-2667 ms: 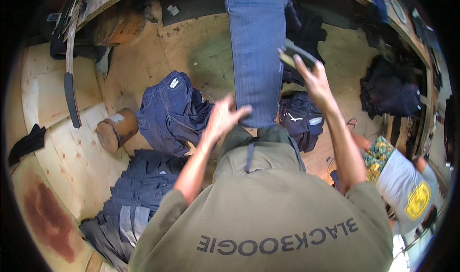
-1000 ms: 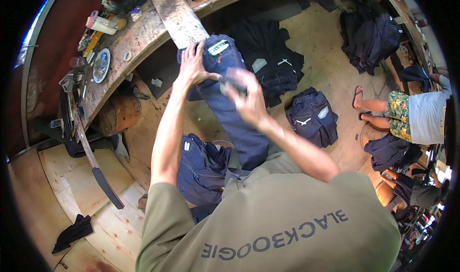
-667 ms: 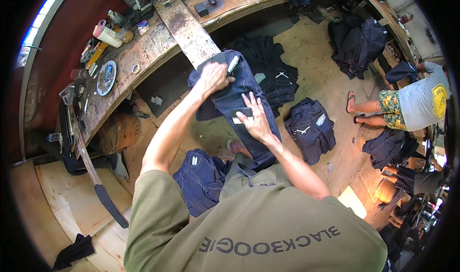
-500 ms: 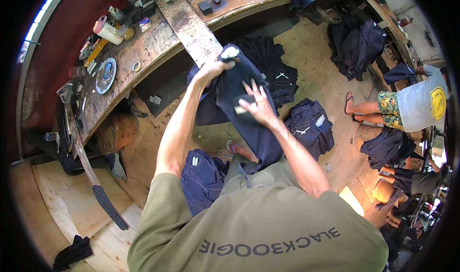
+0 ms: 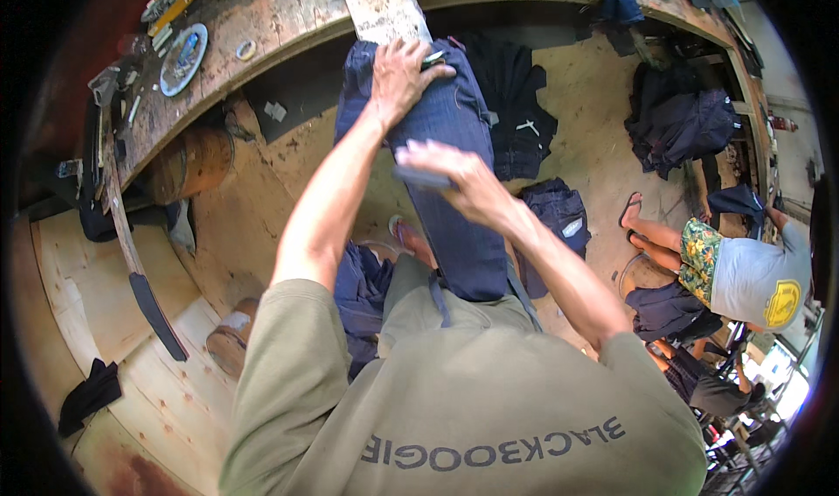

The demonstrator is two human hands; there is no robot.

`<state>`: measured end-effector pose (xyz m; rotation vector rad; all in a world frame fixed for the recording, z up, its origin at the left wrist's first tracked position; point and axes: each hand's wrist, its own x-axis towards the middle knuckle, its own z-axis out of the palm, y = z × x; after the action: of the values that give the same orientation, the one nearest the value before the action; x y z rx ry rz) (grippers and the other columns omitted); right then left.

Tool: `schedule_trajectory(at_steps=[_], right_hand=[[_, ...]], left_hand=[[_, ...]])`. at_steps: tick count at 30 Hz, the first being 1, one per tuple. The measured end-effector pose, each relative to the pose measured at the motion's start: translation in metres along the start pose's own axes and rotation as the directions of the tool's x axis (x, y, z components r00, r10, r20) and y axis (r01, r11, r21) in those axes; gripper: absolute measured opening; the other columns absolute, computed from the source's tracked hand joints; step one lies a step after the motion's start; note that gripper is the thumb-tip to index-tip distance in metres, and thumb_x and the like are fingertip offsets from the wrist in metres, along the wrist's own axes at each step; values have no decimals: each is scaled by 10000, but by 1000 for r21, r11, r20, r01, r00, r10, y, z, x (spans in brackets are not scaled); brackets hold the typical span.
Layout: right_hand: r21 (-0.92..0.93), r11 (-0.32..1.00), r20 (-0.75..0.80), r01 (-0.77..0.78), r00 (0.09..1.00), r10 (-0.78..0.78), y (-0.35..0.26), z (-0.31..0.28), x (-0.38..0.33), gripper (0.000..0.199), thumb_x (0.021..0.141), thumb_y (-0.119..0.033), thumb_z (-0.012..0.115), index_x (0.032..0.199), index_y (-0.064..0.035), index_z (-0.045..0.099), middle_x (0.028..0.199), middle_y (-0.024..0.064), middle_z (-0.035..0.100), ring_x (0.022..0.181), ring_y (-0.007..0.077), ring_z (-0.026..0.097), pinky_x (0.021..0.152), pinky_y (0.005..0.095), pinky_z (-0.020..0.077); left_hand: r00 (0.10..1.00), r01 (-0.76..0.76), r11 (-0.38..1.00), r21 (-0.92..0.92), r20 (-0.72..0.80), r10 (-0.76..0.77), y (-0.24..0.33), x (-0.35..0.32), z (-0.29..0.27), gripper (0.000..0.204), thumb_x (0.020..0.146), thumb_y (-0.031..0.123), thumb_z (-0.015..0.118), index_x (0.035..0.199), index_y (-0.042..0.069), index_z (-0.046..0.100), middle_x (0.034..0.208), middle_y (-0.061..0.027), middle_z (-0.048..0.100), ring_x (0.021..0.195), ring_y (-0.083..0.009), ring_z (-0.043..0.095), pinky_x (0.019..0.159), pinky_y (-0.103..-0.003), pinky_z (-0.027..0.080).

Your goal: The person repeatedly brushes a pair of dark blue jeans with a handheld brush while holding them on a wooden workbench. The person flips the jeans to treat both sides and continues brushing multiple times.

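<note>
A pair of dark blue jeans (image 5: 459, 225) is drawn over the end of a worn plank (image 5: 371, 6) jutting from the workbench, and hangs down toward my lap. My left hand (image 5: 402, 76) presses on the cloth near the plank's end, fingers stretched out, beside a small whitish patch (image 5: 433, 59). Over the jeans, lower down, my right hand (image 5: 463, 181) grips a flat dark block (image 5: 424, 178) under its fingers. Motion blurs that hand, and I cannot tell whether the block touches the cloth.
The workbench (image 5: 288, 15) curves along the far side with a plate (image 5: 183, 59) and tape roll (image 5: 246, 50). Dark garments (image 5: 559, 221) lie on the floor. A strip-ended stick (image 5: 157, 312) leans at left. A person in grey (image 5: 760, 277) works at right.
The jeans now lie flatter and straighter over the plank. My left hand has gone from clutching the jeans to pressing flat. My right hand has shifted slightly left with the block.
</note>
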<state>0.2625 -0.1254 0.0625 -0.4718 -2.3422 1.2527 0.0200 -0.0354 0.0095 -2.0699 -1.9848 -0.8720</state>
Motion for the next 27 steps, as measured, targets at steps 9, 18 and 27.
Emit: schedule_trajectory(at_steps=[9,18,27], right_hand=[[404,888,567,-219,822,-55,14,-12,5,794,679,194,541,1424,-41,683,1454,205,679,1410,371,613,1267,481,412],[343,924,590,-170,804,-72,28,-10,-9,797,649,160,570,1398,-78,701,1498,155,661,1480,311,549,1311,503,359],[145,985,437,-90,899,18,35,-11,-12,945,566,268,552,1410,-127,707,1530,102,645,1517,282,509,1326,504,330]], left_hand=[[997,-64,998,-23,43,65,-30,22,18,533,848,616,798,986,101,776,992,-83,788,991,-274,746,851,-416,609],[986,29,996,-82,168,-15,-36,27,23,623,843,633,793,1175,105,784,1214,-128,771,1162,-323,719,989,-440,578],[995,-8,995,-103,97,18,-28,29,14,570,837,580,834,1076,65,793,1043,-159,771,1027,-357,741,899,-457,594]])
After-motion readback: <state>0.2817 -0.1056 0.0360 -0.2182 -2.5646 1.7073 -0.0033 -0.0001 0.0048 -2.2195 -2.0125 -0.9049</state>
